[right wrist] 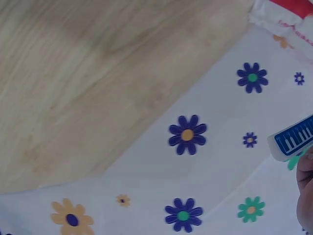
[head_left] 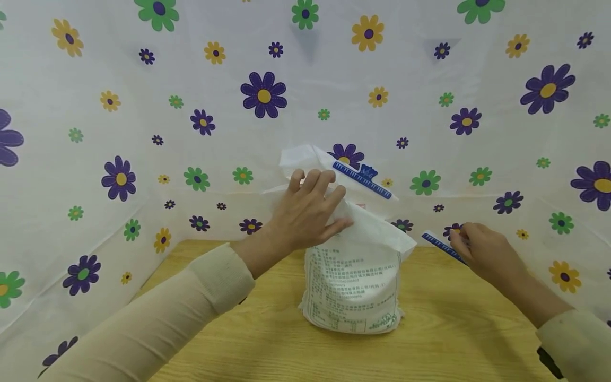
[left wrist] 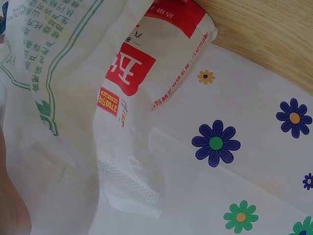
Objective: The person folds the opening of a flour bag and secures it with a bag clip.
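A white printed bag (head_left: pixel 350 286) with green text stands upright on the wooden table, its upper part loose and folded over. My left hand (head_left: pixel 305 209) grips the bag's upper part with bent fingers, the thumb lying across its front; the fingertips are partly hidden. A blue clip with a piano-key pattern (head_left: pixel 361 180) sits slantwise on the raised white flap, right of that hand. My right hand (head_left: pixel 491 254) pinches a second blue piano-key clip (head_left: pixel 441 246), held away to the bag's right. The bag's red-and-white side (left wrist: pixel 131 68) shows in the left wrist view.
The wooden table (head_left: pixel 229 329) carries the bag. Behind and at both sides hangs a white sheet (head_left: pixel 296 69) printed with purple, green and yellow flowers; the bag's flap overlaps it in the head view.
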The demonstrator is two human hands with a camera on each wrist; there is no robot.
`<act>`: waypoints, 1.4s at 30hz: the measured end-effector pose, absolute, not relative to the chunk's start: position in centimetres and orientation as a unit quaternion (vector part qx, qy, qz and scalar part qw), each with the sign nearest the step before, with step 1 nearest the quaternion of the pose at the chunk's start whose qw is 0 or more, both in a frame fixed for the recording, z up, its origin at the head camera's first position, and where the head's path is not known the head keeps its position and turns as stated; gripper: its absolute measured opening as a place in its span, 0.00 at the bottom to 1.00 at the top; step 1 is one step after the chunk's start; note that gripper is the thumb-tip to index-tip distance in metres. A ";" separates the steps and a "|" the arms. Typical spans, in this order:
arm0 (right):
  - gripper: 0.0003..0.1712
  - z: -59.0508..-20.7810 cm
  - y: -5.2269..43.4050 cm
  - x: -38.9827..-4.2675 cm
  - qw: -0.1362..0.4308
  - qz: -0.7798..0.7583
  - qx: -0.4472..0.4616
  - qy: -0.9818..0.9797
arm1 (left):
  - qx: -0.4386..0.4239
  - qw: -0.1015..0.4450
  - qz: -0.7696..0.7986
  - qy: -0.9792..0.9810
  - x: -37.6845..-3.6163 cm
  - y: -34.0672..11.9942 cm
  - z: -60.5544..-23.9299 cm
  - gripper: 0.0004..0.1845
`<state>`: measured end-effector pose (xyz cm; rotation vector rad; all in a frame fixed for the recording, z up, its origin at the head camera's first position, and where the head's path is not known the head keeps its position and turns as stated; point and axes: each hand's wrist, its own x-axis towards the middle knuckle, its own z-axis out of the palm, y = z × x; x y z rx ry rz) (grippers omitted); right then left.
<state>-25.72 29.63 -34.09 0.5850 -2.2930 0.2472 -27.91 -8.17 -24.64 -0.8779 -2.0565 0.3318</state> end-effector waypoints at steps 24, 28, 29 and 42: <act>0.34 -29.9 24.7 -27.2 0.543 0.012 0.372 -0.753 | -0.374 0.392 0.163 -0.825 -28.1 -6.5 -24.6 0.22; 0.33 -29.8 24.6 -27.3 0.540 0.005 0.379 -0.752 | -0.376 0.389 0.161 -0.826 -28.3 -6.6 -24.6 0.21; 0.33 -29.8 24.6 -27.4 0.540 -0.001 0.375 -0.754 | -0.376 0.389 0.161 -0.826 -28.3 -6.6 -24.6 0.21; 0.33 -29.3 22.4 -28.0 0.551 0.000 0.377 -0.744 | -0.366 0.378 0.176 -0.832 -28.6 -6.6 -24.6 0.19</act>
